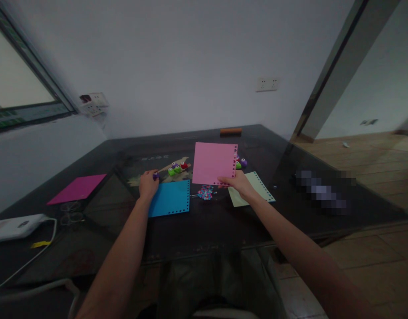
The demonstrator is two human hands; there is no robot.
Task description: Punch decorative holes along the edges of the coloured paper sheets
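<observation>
My right hand (236, 182) pinches the lower right corner of a pink sheet (213, 164) with holes along its right and lower edges, tilted up above the table. Under that hand lies a pale yellow-green punched sheet (257, 188). My left hand (148, 182) is closed on a small purple piece (156, 176), just above the blue punched sheet (170, 198). Behind the blue sheet sits a cluster of small green, purple and red pieces with white eye-like spots (177, 169). More such pieces (243, 162) are partly hidden behind the pink sheet. Between both hands lies a pile of tiny pink, blue and white bits (205, 192).
A magenta sheet (77, 188) lies at the left, near thin clear loops (71, 215). Further left are a white device (17, 227) with a cable and a yellow scrap (40, 244). A brown roll (231, 131) lies at the back. A blurred-out item (320, 190) is on the right.
</observation>
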